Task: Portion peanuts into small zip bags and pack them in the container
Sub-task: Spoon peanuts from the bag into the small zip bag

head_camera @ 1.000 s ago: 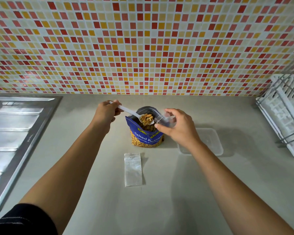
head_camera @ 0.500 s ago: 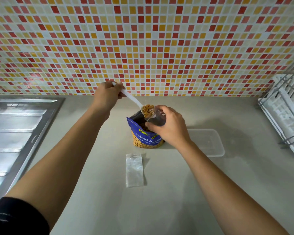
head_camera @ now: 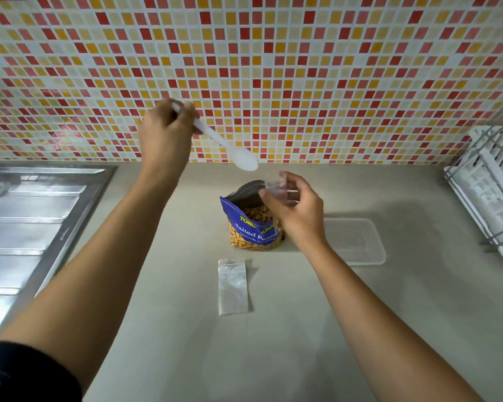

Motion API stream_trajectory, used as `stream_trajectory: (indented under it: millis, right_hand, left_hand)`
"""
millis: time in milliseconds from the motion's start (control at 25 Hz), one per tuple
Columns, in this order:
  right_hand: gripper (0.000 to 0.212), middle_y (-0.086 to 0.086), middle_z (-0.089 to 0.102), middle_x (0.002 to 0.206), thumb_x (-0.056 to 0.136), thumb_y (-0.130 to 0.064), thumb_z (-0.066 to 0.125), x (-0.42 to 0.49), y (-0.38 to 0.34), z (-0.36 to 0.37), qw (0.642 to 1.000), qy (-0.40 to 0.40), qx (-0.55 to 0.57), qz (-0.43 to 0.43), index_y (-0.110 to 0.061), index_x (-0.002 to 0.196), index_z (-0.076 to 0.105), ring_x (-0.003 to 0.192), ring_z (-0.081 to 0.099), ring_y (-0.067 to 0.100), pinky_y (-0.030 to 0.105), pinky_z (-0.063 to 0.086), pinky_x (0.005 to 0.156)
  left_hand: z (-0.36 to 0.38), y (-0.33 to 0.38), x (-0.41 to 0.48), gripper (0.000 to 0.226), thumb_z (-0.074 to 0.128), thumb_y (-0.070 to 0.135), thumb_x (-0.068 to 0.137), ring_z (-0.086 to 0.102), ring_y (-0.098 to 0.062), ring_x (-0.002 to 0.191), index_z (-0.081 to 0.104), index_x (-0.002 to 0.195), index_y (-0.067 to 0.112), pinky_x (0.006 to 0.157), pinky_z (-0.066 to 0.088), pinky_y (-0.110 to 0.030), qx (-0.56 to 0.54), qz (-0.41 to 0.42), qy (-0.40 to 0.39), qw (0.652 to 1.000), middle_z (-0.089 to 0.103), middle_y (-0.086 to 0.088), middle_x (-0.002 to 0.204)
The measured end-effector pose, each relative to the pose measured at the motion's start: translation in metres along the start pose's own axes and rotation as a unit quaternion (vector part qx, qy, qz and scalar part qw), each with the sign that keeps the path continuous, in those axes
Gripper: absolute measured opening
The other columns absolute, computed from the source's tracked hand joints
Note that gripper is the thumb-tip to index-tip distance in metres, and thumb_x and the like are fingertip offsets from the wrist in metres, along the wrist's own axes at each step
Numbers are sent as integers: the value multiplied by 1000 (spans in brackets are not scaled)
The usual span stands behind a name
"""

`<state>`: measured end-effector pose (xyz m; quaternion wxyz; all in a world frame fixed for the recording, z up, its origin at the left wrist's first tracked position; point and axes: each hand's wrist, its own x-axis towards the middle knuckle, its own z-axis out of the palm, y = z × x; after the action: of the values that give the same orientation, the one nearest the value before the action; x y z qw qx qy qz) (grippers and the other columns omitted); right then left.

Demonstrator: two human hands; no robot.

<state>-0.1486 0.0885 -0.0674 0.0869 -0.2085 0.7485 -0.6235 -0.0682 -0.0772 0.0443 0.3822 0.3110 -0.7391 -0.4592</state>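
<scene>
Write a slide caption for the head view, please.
Left hand holds spoon above peanut bag; right hand pinches small zip bag.

I see a red, orange and cream mosaic wall point(head_camera: 302, 68) behind a grey bench point(head_camera: 273, 358), steel sink drainboard point(head_camera: 26, 221) at left, white dish rack point(head_camera: 488, 192) at right.

We've got bare worktop point(head_camera: 302, 343) open near us and between sink point(head_camera: 26, 227) and peanut bag point(head_camera: 253, 232); in the way: flat zip bag point(head_camera: 233, 287) just before the peanut bag, container point(head_camera: 357, 242) right of it, dish rack point(head_camera: 488, 192) at far right.
</scene>
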Motion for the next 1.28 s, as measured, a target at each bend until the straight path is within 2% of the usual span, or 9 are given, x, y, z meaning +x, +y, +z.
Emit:
stream_trajectory:
  millis: [160, 240, 360, 560, 680, 840, 1000, 1200, 1280]
  right_hand:
    - [50, -11, 66, 98, 73, -38, 76, -2, 8, -15, 1000, 0, 6, 29, -22, 117, 59, 88, 62, -1, 14, 52, 73]
    - [49, -10, 67, 98, 73, -38, 75, -2, 12, -17, 999, -24, 2, 49, -22, 117, 59, 89, 62, 2, 18, 53, 73]
    - [47, -9, 67, 94, 73, -35, 76, -5, 18, -13, 998, -39, 6, 57, -21, 115, 59, 89, 62, 4, 20, 51, 75]
    - [50, -15, 65, 90, 74, -31, 77, -8, 19, -11, 998, -27, 18, 54, -16, 118, 58, 90, 61, 1, 16, 49, 79]
    - [52, -9, 67, 96, 74, -33, 76, -7, 20, -13, 998, -34, 20, 53, -17, 120, 57, 98, 62, 9, 22, 50, 84]
    - [54, -9, 65, 103, 74, -37, 75, -7, 17, -18, 998, -29, 11, 49, -19, 121, 57, 100, 61, 9, 26, 54, 81]
    - [54, -14, 62, 102, 74, -37, 75, -7, 8, -24, 999, -25, -5, 35, -21, 122, 57, 98, 61, 7, 25, 55, 80]
    - [55, -13, 59, 103, 74, -37, 76, -5, -1, -29, 997, -17, -81, 6, -21, 122, 57, 93, 57, 2, 6, 48, 66]
    - [57, -8, 61, 108, 72, -39, 77, -2, -3, -29, 992, -20, -122, -10, -20, 122, 58, 91, 58, 4, 12, 51, 71]
  left_hand:
    - [34, -54, -30, 24, 48, 25, 95, 56, -22, 79, 66, 95, 9, 64, 41, -29, 216, 68, -129, 965, 70, -12, 89]
    - [51, -72, -48, 28, 46, 32, 95, 50, -25, 101, 66, 102, 13, 77, 34, -35, 332, 119, -159, 922, 68, -10, 92]
    - [69, -79, -55, 30, 43, 34, 95, 38, -19, 122, 67, 99, 17, 89, 25, -43, 384, 60, -178, 904, 61, -4, 100]
    - [73, -79, -42, 23, 45, 30, 92, 51, -23, 104, 60, 76, 24, 97, 35, -50, 269, -159, -127, 941, 60, -5, 97]
    - [68, -80, -40, 28, 49, 33, 92, 57, -23, 84, 59, 68, 22, 85, 47, -46, 175, -188, -122, 959, 60, -4, 80]
    - [62, -75, -37, 23, 50, 27, 94, 50, -12, 70, 64, 93, 9, 58, 40, -22, 52, -221, -126, 966, 53, 1, 71]
    - [54, -76, -30, 21, 47, 26, 96, 51, -9, 75, 59, 99, 9, 60, 38, -18, -14, -263, -118, 957, 56, 2, 76]
    - [35, -83, -20, 21, 46, 24, 97, 53, -11, 79, 59, 102, 8, 62, 36, -20, -29, -270, -92, 958, 62, -2, 83]
    - [28, -85, -16, 22, 44, 24, 97, 52, -9, 73, 58, 103, 8, 60, 35, -19, -28, -276, -92, 956, 61, -6, 92]
